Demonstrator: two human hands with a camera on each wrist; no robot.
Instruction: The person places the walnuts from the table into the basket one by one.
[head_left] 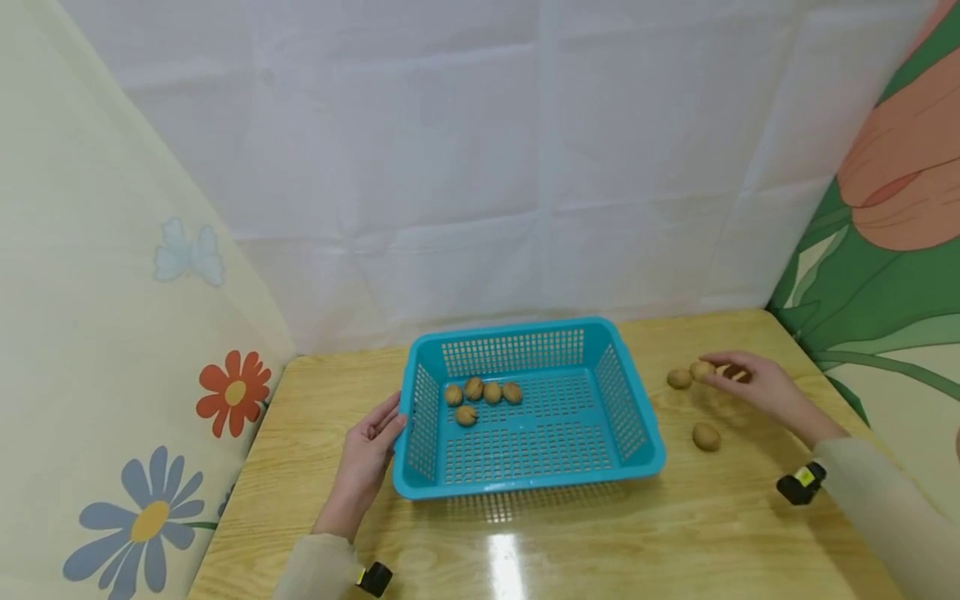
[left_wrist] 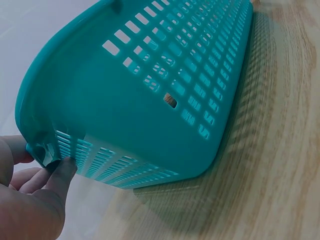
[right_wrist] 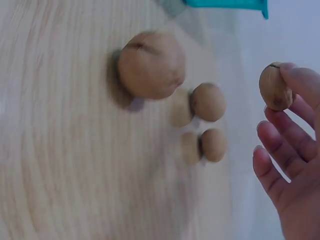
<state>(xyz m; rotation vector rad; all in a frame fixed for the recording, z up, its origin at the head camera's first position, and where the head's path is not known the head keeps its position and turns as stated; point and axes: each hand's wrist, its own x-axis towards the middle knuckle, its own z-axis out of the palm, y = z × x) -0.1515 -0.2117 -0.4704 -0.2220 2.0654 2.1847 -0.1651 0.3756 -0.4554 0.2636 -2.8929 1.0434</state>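
A blue plastic basket [head_left: 525, 487] with perforated walls stands on the table, several walnuts [head_left: 492, 392] lying together at its left. My left hand [head_left: 366, 458] grips the basket's left rim, thumb on top; in the left wrist view the fingers [left_wrist: 62, 177] curl beneath that rim. To the basket's right, my right hand [head_left: 765, 387] pinches one walnut [right_wrist: 275, 87] between thumb and fingertips, held above the table. Beneath and beside that hand, loose walnuts [right_wrist: 152, 65] lie on the wood; the head view shows one nearer the front [head_left: 706, 436] and another [head_left: 678, 378] farther back.
The wooden table [head_left: 592, 550] ends at the back against a white cloth [head_left: 450, 167]. Panels printed with flowers stand at the left [head_left: 97, 333] and right [head_left: 900, 333] edges. A black wrist camera [head_left: 801, 483] sits on the right forearm, another [head_left: 374, 578] on the left.
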